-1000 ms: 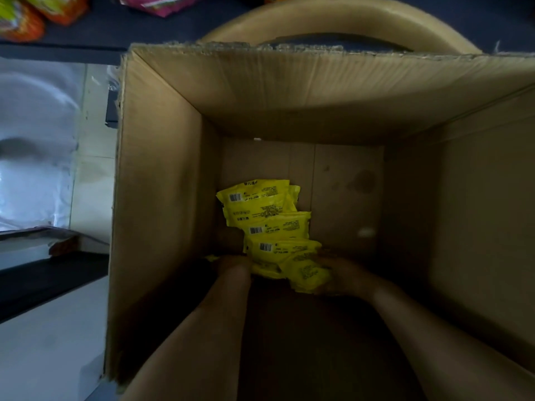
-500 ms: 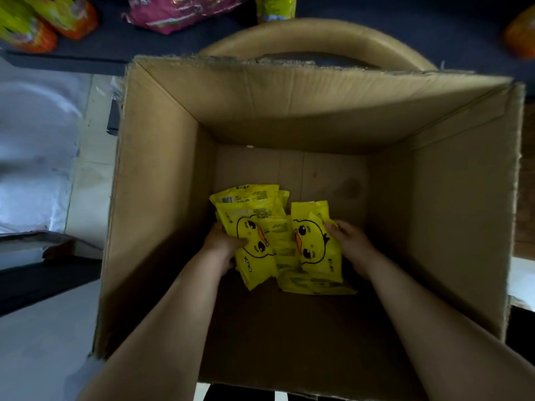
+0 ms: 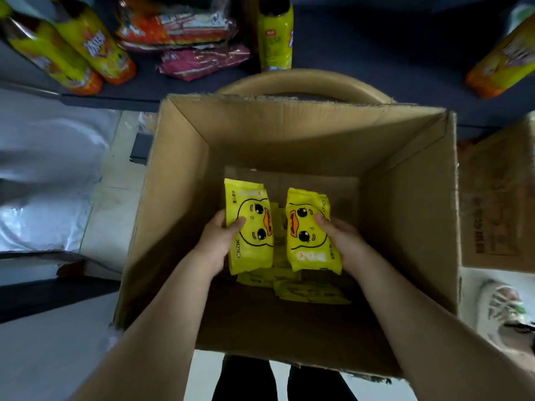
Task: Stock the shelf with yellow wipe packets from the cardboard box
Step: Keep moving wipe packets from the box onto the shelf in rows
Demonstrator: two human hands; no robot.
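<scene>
Here, left hand (image 3: 217, 243) and right hand (image 3: 345, 243) each grasp a duck-print wipe packet (image 3: 251, 227); lift clear of 12 o'clock box wall (image 3: 289, 131)

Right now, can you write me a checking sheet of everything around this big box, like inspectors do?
Surface: dark shelf beyond the box, with none of the yellow packets on it in view.
Job's things: open cardboard box; left packet and right packet held up inside it, duck faces showing; loose packets lie on its bottom.
Clutter: bottles and snack bags on the shelf.
Grips: left hand holds the left packet; right hand holds the right packet.
Cables: nothing seen.
Surroundings: pale floor, second box and a shoe at the right.
</scene>
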